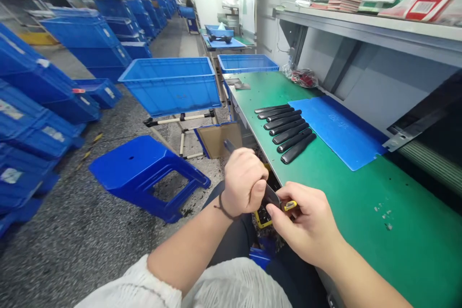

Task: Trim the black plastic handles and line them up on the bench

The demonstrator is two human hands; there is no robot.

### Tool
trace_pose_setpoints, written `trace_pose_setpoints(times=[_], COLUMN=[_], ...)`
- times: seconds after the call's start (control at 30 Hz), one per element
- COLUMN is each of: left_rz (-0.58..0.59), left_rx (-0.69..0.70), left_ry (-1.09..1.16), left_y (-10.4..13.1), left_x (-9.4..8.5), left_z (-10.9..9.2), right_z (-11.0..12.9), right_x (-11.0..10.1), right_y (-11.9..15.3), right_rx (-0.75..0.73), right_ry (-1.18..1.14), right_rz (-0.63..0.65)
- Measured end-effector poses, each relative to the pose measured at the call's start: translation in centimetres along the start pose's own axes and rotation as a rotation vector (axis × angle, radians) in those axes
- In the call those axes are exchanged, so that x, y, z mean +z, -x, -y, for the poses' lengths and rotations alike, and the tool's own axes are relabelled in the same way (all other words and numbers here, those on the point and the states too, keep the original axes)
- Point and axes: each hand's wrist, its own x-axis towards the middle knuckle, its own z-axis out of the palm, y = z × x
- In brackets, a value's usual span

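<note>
My left hand [242,182] is closed round a long black plastic part [271,195], whose far end sticks out beyond the fist. At the near end of that part, my right hand [306,221] is closed with a small yellow tool [290,205] between thumb and fingers. The tool's working end is hidden, so its exact kind does not show. Both hands are over my lap, beside the green tabletop [346,216]. A row of several similar black parts [288,131] lies on that table, ahead of my right hand.
A blue sheet [339,125] lies beyond the row, under a shelf [371,21]. To the left stand a blue stool [133,159] and a blue crate [169,86] on a frame. Stacked blue crates [86,38] line the aisle. Below my hands is a yellow-rimmed container [264,224].
</note>
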Motion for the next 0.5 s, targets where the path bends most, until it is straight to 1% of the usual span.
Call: trace_pose_setpoints(times=[0.03, 0.1, 0.2, 0.23, 0.3, 0.37, 0.5], left_rz=[0.036, 0.022, 0.005, 0.011, 0.032, 0.053, 0.104], left_rx=[0.001, -0.053, -0.117, -0.123, -0.120, -0.104, -0.015], left_ry=[0.020, 0.044, 0.072, 0.081, 0.096, 0.101, 0.047], left_y=[-0.2, -0.6, -1.4, -1.5, -1.8, -1.9, -1.9], left_x=[-0.2, -0.6, -1.1, -1.2, -1.4, -1.5, -1.4], left_z=[0.0, 0.3, 0.7, 0.7, 0.6, 0.5, 0.1], right_z=[0.2, 0.4, 0.0, -0.2, -0.4, -0.5, -0.3], right_x=[-0.3, -1.0, -1.8, -1.9, -1.7, -1.3, -0.4], right_y=[0.0, -0.2, -0.4, -0.4, -0.3, -0.1, 0.1], right_rx=[0.010, -0.042, -0.257, -0.298, -0.289, -0.229, -0.170], right_ry=[0.009, 0.091, 0.305, 0.365, 0.423, 0.405, 0.378], right_rz=[0.040, 0.074, 0.036, 0.035, 0.060, 0.087, 0.106])
